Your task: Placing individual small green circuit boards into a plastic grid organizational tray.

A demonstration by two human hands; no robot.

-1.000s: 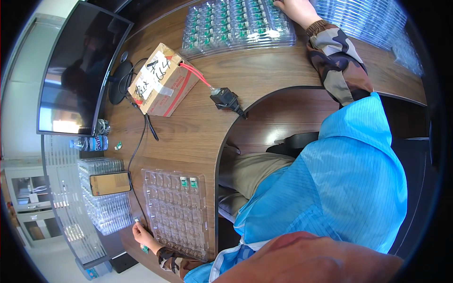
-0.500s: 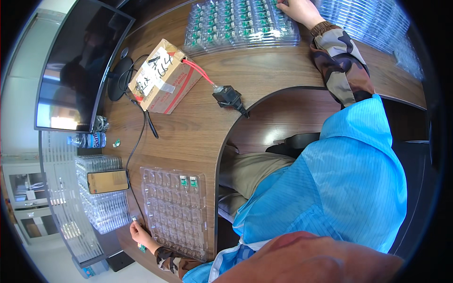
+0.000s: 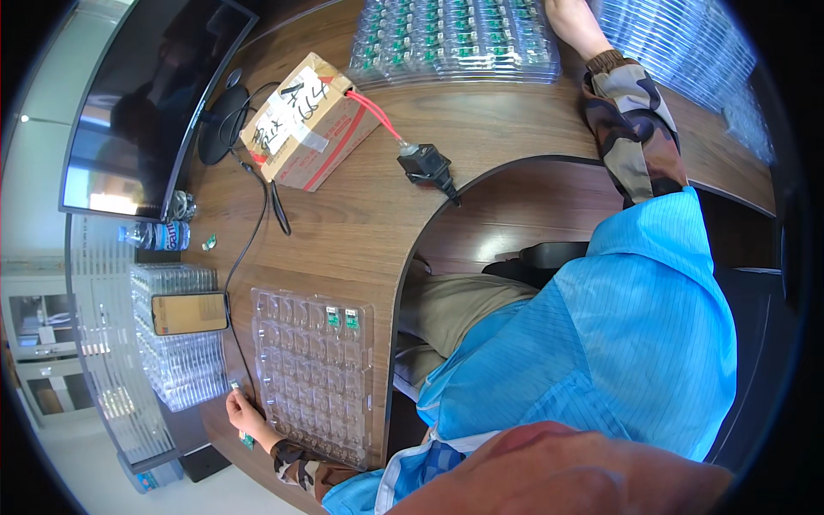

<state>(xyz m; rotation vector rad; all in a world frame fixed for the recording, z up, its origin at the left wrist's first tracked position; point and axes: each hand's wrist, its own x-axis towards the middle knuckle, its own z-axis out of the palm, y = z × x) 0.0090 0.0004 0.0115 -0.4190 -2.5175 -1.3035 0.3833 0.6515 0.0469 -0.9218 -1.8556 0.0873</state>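
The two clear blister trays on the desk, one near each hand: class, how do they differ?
The tray by the left hand is nearly empty, with only two small green parts in its top row; the tray by the right hand is packed with green parts. The near-left tray lies before the person; the far tray lies at the desk's far edge. Both are clear plastic with gridded pockets.

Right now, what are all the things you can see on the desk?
Clear tray: one, nearly empty, near left edge.
Green parts: two, in that tray's top row.
Filled trays: several, clear with green parts, far side.
Empty tray stack: one, clear, left.
Phone: one, black, on that stack.
Box: one, brown cardboard, middle.
Plug: one, black, red cable to box.
Monitor: one, black, left.
Bottle: one, clear, by monitor.
Left hand: beside the clear tray, small green part at fingers.
Right hand: at the filled trays.
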